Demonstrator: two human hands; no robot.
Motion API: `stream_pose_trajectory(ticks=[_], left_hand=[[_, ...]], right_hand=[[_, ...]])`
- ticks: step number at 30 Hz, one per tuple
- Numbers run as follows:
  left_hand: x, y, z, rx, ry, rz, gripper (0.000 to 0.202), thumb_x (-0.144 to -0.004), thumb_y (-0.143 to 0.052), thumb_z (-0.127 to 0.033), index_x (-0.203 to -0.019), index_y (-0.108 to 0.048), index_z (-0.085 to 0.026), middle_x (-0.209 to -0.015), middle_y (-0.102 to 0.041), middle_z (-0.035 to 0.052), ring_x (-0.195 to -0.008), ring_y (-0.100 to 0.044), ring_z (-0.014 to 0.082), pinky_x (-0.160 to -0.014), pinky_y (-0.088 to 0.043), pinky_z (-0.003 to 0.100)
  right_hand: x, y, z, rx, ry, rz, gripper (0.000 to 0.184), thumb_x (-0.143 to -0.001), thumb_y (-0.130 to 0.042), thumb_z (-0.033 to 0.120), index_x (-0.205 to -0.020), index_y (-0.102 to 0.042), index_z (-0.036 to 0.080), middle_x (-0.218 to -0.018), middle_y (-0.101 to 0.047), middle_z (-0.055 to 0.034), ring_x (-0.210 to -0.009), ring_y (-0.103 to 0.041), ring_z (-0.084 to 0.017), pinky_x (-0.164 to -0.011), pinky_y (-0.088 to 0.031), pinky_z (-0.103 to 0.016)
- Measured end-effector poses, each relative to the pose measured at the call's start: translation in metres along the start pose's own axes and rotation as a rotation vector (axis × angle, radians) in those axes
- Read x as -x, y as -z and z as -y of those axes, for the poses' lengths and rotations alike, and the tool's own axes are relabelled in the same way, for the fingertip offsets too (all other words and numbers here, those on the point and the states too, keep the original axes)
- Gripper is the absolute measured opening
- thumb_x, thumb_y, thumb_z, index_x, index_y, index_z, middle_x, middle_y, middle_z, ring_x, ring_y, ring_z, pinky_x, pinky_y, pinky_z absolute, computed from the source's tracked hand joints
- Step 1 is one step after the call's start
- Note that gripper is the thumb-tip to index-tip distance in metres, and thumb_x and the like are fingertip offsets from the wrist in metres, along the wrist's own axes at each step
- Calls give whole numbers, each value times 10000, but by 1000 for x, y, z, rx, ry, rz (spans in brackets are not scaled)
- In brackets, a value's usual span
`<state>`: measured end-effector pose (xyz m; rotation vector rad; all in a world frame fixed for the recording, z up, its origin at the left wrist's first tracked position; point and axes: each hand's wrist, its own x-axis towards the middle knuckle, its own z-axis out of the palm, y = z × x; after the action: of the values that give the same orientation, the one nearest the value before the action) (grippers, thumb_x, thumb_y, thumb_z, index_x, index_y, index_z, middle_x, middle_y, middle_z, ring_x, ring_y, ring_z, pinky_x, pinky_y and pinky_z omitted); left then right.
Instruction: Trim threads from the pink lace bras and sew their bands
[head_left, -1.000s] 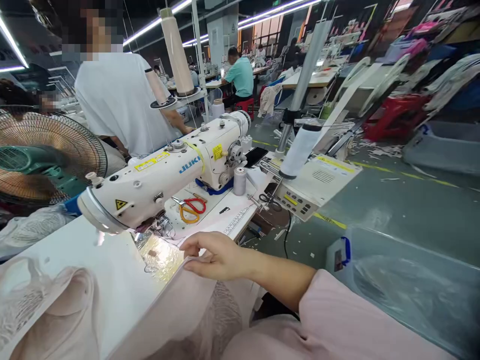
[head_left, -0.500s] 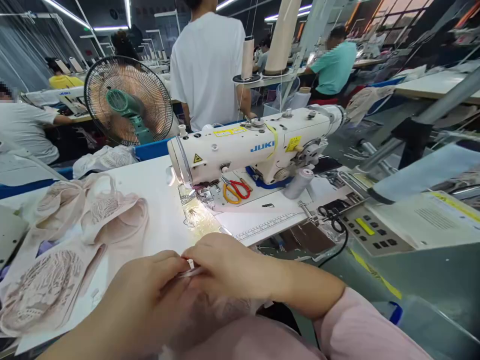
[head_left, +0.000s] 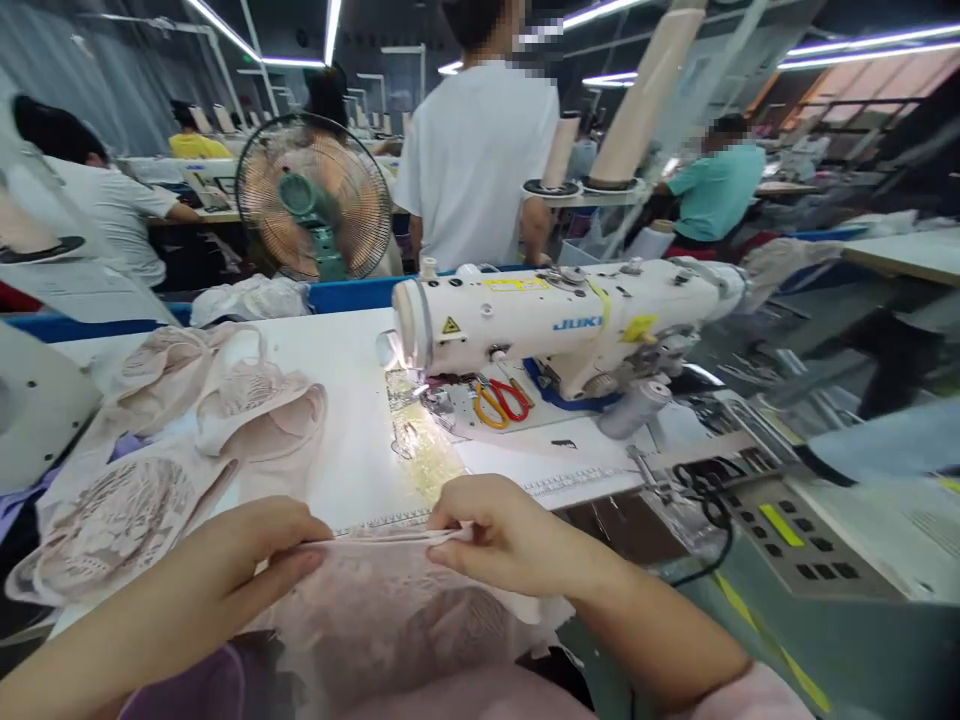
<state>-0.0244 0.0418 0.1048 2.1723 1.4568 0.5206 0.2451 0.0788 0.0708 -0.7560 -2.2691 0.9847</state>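
Between my two hands a pale pink lace bra (head_left: 375, 590) is stretched by its edge at the front of the table. My left hand (head_left: 274, 550) pinches the left end of that edge between thumb and fingers. The right end is pinched by my right hand (head_left: 499, 535). The rest of the garment hangs toward my lap, partly blurred. Just beyond my hands stands a white sewing machine (head_left: 517, 320), its lamp lighting the needle area. Snips with red and yellow handles (head_left: 501, 400) lie on the machine bed.
Several pale pink bras (head_left: 142, 505) lie piled on the left of the white table (head_left: 352, 440). A grey thread cone (head_left: 636, 408) stands by the machine; a control box (head_left: 802, 530) sits at right. Behind are a fan (head_left: 311, 195) and a standing person in a white shirt (head_left: 480, 160).
My hands, close together before, have spread apart, drawing the bra's edge out straight between them. The camera view has turned slightly left.
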Motion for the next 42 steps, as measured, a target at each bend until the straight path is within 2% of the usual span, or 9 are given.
stream_pose_trajectory(ticks=[3, 11, 16, 19, 21, 28, 35, 38, 42], left_hand=[[5, 9, 0, 109, 92, 133, 177, -837, -499, -336, -865, -664, -280, -809, -680, -11, -749, -619, 153, -661, -466, 200], [7, -7, 6, 719, 213, 12, 108, -770, -563, -313, -758, -599, -212, -727, -643, 6, -690, -580, 153, -634, -438, 264], [5, -33, -2, 876, 231, -301, 111, -785, -551, -276, -856, -486, -220, -655, -620, -31, -602, -607, 133, -618, -447, 276], [5, -50, -9, 846, 231, -510, 150, -805, -517, -276, -916, -423, -242, -701, -573, -53, -501, -554, 103, -529, -428, 257], [6, -58, -12, 794, 227, -570, 90, -821, -491, -296, -865, -437, -240, -650, -534, -58, -493, -515, 101, -492, -398, 239], [2, -63, -15, 736, 293, -524, 183, -757, -559, -347, -873, -492, -223, -751, -560, -3, -696, -547, 151, -598, -446, 267], [-3, -64, -18, 851, 330, -643, 216, -712, -602, -333, -850, -473, -229, -722, -536, -33, -635, -517, 119, -553, -430, 237], [-6, -61, -17, 920, 325, -628, 307, -695, -627, -323, -953, -498, -218, -724, -563, -27, -660, -532, 123, -594, -450, 248], [-10, -59, -12, 951, 331, -570, 311, -666, -674, -330, -922, -557, -198, -729, -580, -13, -691, -538, 127, -613, -458, 245]], right_hand=[[0, 0, -1, -76, -108, 42, 102, -768, -603, 252, -734, -604, 155, -685, -568, -8, -601, -507, -103, -488, -360, -182], [-2, -3, -10, -197, -232, 97, 252, -751, -616, 400, -693, -583, 157, -621, -495, 9, -573, -426, -103, -499, -320, -209], [0, -9, -24, -450, -345, 123, 389, -699, -657, 517, -668, -522, 153, -601, -444, 25, -549, -368, -85, -492, -268, -209], [0, -13, -30, -535, -387, 116, 424, -662, -685, 538, -661, -508, 153, -603, -440, 29, -538, -356, -76, -495, -255, -210], [0, -15, -32, -566, -402, 93, 438, -638, -700, 547, -649, -504, 155, -595, -434, 33, -530, -353, -74, -497, -257, -211], [3, -18, -36, -589, -421, 48, 429, -617, -718, 538, -641, -524, 157, -587, -454, 29, -539, -375, -85, -519, -276, -220], [4, -19, -38, -595, -412, 47, 413, -628, -721, 516, -654, -532, 150, -623, -466, 21, -579, -399, -94, -554, -281, -228], [4, -19, -39, -611, -414, 54, 421, -620, -724, 524, -665, -534, 151, -628, -461, 23, -576, -392, -92, -553, -271, -228], [5, -20, -41, -612, -399, 51, 415, -632, -716, 520, -680, -542, 147, -644, -473, 17, -584, -399, -91, -554, -277, -226]])
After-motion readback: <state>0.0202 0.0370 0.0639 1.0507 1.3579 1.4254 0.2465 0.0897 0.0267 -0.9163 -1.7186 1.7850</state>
